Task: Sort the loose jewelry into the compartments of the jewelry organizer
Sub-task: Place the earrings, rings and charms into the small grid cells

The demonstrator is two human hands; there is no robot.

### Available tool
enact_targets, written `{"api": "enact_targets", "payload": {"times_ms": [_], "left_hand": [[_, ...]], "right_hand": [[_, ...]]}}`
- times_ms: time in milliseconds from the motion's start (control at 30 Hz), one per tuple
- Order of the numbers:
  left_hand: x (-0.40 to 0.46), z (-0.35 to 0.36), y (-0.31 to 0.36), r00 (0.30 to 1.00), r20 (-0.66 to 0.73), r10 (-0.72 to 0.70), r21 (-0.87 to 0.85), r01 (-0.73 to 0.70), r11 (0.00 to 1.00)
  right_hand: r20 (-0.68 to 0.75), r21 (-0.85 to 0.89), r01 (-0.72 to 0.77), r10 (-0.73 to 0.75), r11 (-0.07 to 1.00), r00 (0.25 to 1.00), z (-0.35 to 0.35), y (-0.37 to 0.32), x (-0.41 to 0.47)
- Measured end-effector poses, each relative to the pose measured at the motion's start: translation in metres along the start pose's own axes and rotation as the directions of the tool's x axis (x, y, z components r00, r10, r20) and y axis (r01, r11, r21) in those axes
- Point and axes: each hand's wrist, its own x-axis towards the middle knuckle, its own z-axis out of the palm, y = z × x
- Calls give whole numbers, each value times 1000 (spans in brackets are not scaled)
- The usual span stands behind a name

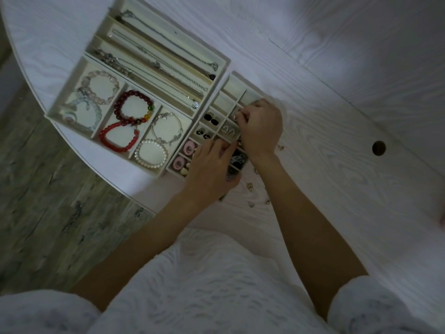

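While loose earrings [250, 186] wait on the surface [337, 116], both hands work over the organizer [218, 102]: right [261, 127] seemingly pinching something small, left [209, 162] curled, its hold unclear.

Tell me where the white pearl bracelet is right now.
The white pearl bracelet lies in the bracelet tray's nearest compartment, left of the left hand, just below the silver bracelets.

My left hand [212, 162] and right hand [261, 127] hide several cells of the cream grid earring tray [230, 96]; whatever my fingertips pinch is too small to identify.
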Motion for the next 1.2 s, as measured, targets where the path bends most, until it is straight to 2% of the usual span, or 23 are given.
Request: {"api": "enact_targets", "payload": {"times_ms": [100,200,267,367,667,933,1100,1200], "left_hand": [[0,1,0,1000,-1,4,-1,-4,1000],[0,1,-1,1000,-9,5,-2,-5,1000],[0,1,-1,1000,-12,8,-7,-8,1000],[-1,0,-1,1000,-4,15,-5,-15,1000],[-1,2,-2,1000,0,22,-16,-22,1000],[0,2,-3,999,-27,33,-23,-34,999],[2,3,-6,999,-5,48,-7,-48,999],[2,4,-10,998,20,56,-3,-56,998]], "right_hand": [[-58,-17,31,-32,999,998,-7,4,-7],[-117,0,160,-159,987,980,-14,13,-14],[-91,-33,247,-249,968,964,-15,19,-16],[-32,-58,281,-283,958,959,-15,23,-17],[-5,-20,258,-259,966,966,-11,21,-17],[-95,66,235,-228,970,969,-20,19,-23],[-204,106,160,-136,981,970,-46,44,-55],[-160,44,124,-116,991,980,-54,70,-89]]}}
